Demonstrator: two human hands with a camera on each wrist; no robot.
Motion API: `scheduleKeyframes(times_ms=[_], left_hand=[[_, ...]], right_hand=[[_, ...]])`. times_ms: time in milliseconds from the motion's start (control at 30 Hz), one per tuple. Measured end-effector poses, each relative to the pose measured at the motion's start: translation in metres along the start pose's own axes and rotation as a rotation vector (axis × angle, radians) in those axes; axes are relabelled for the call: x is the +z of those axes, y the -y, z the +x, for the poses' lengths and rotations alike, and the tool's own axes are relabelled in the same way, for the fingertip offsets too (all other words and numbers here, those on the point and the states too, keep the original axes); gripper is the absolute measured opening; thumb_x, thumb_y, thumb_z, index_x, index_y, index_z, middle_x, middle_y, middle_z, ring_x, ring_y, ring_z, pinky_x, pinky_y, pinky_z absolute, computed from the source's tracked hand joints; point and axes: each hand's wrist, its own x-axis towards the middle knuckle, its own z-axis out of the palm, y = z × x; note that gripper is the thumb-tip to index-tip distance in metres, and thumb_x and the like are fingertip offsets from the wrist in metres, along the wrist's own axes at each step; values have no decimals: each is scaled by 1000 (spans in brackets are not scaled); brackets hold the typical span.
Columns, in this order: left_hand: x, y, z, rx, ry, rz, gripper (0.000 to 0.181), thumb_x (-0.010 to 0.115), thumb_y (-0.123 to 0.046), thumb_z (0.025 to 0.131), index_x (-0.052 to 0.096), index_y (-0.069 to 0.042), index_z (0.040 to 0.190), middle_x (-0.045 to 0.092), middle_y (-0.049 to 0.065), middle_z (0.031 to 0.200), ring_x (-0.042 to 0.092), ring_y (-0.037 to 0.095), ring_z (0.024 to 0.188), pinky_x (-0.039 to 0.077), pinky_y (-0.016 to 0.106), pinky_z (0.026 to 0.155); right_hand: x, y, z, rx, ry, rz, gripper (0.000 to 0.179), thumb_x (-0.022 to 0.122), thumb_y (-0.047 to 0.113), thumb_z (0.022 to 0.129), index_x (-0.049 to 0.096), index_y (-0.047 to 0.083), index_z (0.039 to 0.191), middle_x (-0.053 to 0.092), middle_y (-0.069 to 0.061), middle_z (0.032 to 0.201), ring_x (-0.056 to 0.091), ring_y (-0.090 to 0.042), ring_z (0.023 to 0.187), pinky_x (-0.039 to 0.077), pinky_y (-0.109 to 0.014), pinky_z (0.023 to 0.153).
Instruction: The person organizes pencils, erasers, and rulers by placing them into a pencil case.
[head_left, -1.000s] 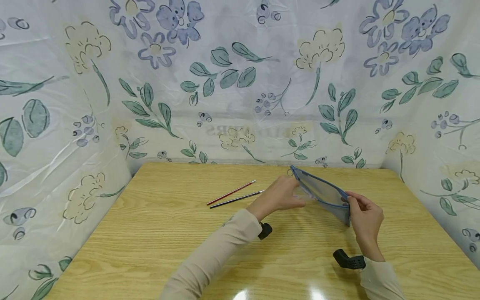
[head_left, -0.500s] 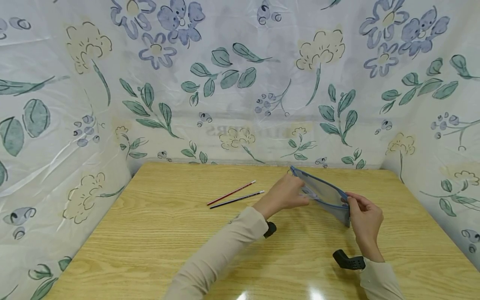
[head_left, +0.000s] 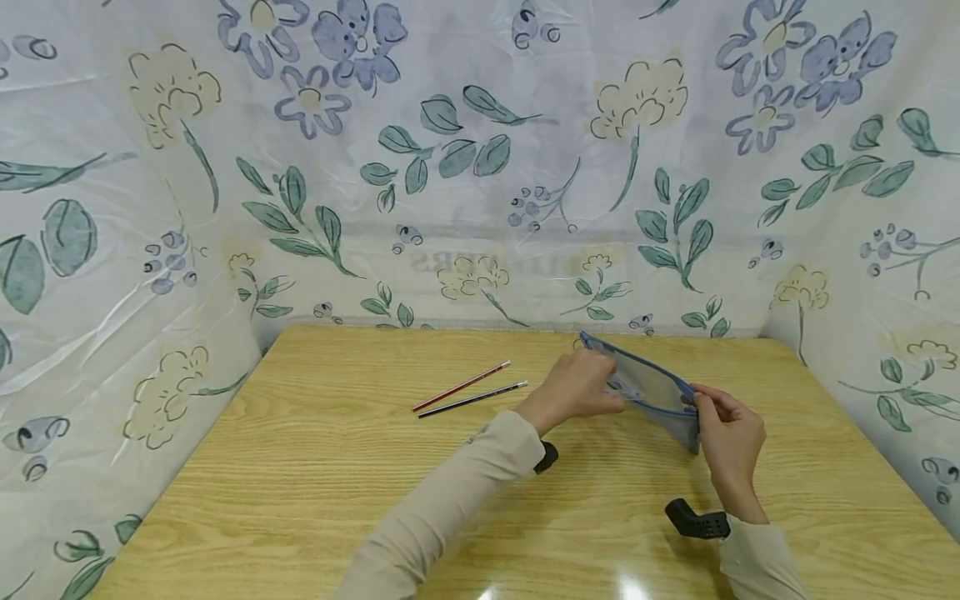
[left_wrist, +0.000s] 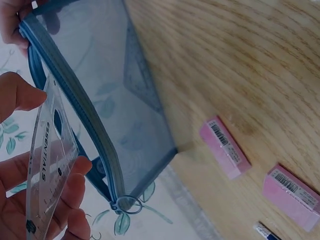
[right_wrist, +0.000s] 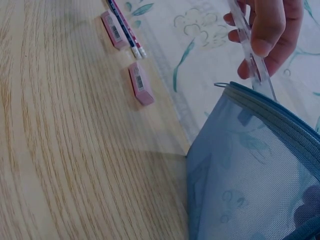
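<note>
A blue mesh zip pouch (head_left: 677, 427) stands tilted on the table with its mouth unzipped. My right hand (head_left: 731, 437) pinches the rim at the near end of the zip. My left hand (head_left: 573, 385) holds a clear plastic ruler with a cut-out (left_wrist: 45, 155), printed ESSENTIALS, between thumb and fingers. Its narrow end reaches into the pouch mouth, as the right wrist view also shows with the ruler (right_wrist: 247, 42) above the zip. Whether it is a set square or a protractor I cannot tell. Through the mesh shows a flat angular piece (left_wrist: 140, 75) inside the pouch.
Left of the pouch lie a red pencil (head_left: 461, 386) and a dark blue pencil (head_left: 472, 400). Two pink erasers (left_wrist: 225, 147) lie between pouch and pencils, hidden from the head view by my left hand. A floral curtain (head_left: 480, 167) hangs behind the table (head_left: 337, 467).
My left hand has shifted slightly to the right, bringing the clear ruler further into the pouch mouth. My right hand and the pouch have stayed in place.
</note>
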Motion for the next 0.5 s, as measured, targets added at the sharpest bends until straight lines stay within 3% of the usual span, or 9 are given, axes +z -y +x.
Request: scheduleKeyframes(times_ms=[500], left_hand=[[1, -1, 9, -60, 75, -49, 44, 73, -27, 82, 35, -16, 63, 26, -5, 57, 22, 7, 50, 21, 20, 47]], right_hand=[[0, 0, 0, -20, 5, 12, 22, 61, 16, 95, 75, 1, 101, 66, 17, 72, 47, -5, 45, 38, -17, 42]])
